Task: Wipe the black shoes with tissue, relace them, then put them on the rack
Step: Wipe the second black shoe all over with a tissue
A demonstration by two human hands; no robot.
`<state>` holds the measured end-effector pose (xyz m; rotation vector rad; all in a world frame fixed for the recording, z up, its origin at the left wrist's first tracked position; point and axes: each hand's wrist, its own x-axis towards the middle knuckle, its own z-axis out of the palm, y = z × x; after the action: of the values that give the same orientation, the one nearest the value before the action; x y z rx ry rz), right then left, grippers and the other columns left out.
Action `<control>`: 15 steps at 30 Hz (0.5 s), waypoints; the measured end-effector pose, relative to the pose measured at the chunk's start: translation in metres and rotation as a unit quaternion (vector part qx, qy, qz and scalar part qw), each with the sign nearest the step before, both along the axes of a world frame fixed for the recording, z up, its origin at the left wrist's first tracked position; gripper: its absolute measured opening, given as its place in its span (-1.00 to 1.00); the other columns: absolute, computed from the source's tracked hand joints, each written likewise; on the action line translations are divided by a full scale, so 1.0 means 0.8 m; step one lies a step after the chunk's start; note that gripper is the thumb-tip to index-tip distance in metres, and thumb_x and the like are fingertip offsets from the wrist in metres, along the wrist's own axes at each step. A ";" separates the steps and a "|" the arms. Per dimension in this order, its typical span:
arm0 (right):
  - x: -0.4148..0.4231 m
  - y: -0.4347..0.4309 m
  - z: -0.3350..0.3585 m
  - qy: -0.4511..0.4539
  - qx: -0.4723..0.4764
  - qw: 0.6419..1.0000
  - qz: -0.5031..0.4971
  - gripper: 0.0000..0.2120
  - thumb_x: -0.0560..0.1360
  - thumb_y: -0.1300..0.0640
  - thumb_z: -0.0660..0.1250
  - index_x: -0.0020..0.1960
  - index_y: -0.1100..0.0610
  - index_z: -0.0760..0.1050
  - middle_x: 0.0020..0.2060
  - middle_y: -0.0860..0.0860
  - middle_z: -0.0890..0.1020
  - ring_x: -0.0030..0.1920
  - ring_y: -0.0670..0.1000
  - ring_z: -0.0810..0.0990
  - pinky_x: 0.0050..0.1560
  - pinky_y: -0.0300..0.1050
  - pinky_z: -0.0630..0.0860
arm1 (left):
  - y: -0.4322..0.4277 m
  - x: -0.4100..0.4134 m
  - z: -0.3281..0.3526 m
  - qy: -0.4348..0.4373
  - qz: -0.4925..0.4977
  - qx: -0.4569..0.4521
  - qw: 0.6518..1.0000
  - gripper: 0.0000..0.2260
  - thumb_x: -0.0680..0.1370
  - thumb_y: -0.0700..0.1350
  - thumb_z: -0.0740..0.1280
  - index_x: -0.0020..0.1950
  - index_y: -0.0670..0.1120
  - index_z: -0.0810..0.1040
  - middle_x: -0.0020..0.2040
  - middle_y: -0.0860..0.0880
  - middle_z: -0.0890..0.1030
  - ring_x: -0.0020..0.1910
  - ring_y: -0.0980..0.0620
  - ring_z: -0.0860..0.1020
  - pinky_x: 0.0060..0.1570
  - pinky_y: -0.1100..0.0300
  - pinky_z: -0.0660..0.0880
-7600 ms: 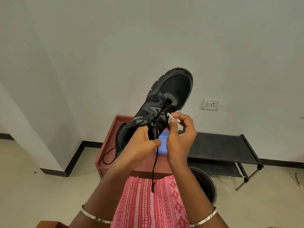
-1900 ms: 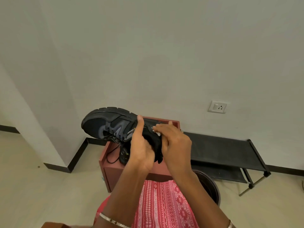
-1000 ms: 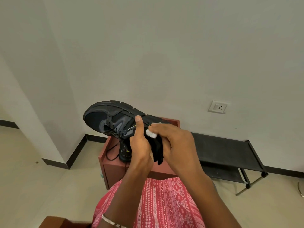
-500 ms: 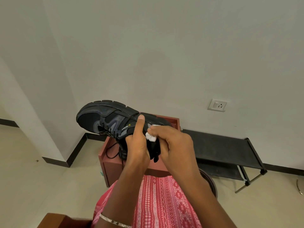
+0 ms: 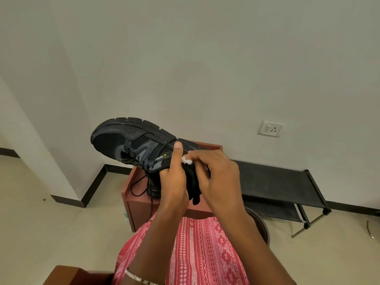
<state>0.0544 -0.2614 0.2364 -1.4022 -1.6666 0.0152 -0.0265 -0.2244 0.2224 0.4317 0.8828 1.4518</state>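
Observation:
I hold a black shoe (image 5: 131, 142) up in front of me on its side, toe to the left and sole facing away. My left hand (image 5: 174, 177) grips it around the heel, thumb up along its side. My right hand (image 5: 216, 173) pinches a small wad of white tissue (image 5: 186, 160) against the heel area. A black lace (image 5: 139, 186) dangles below the shoe. A second black shoe (image 5: 153, 188) stands on the red-brown box (image 5: 135, 202), mostly hidden by my hands. The black rack (image 5: 277, 182) stands to the right against the wall.
A dark round bin (image 5: 259, 225) sits on the floor beside my right arm, below the rack. A wall socket (image 5: 270, 128) is above the rack. My lap in red patterned cloth (image 5: 197, 251) fills the lower middle. A brown chair edge (image 5: 67, 274) shows at the bottom left.
Since 7.6 s ago the shoe has turned from toe-up to lying sideways with its toe to the left. In the last second the tissue has stayed at the heel area with small rubbing shifts.

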 end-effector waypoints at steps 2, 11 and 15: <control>0.008 -0.019 -0.012 -0.008 0.017 1.000 -0.002 -0.76 0.50 0.31 0.42 0.08 0.06 0.68 -0.02 -0.09 0.71 0.04 -0.13 0.63 0.12 -0.41 0.50 | 0.003 -0.004 0.001 -0.004 0.009 -0.006 1.000 -0.73 0.56 0.03 0.41 -0.07 -0.19 0.61 -0.28 -0.07 0.66 -0.30 -0.02 0.67 -0.26 0.11 0.63; 0.002 -0.018 -0.014 -0.007 0.039 0.999 -0.010 -0.72 0.46 0.36 0.42 0.09 0.08 0.69 0.03 -0.05 0.72 0.10 -0.12 0.64 0.21 -0.33 0.50 | 0.000 0.001 -0.002 0.019 -0.007 -0.014 1.000 -0.70 0.55 0.07 0.41 -0.28 -0.10 0.63 -0.34 -0.05 0.63 -0.33 0.00 0.63 -0.23 0.09 0.58; 0.000 -0.014 -0.016 -0.008 0.040 0.999 0.008 -0.71 0.48 0.36 0.39 0.11 0.08 0.68 0.05 -0.06 0.71 0.13 -0.11 0.64 0.21 -0.24 0.55 | -0.005 0.002 -0.003 0.025 0.003 -0.034 0.999 -0.58 0.54 0.10 0.40 -0.48 -0.05 0.57 -0.45 -0.02 0.56 -0.40 0.00 0.58 -0.25 0.09 0.56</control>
<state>0.0546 -0.2726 0.2238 -1.3308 -1.6732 -0.0531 -0.0249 -0.2282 0.2203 0.4163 0.9706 1.4178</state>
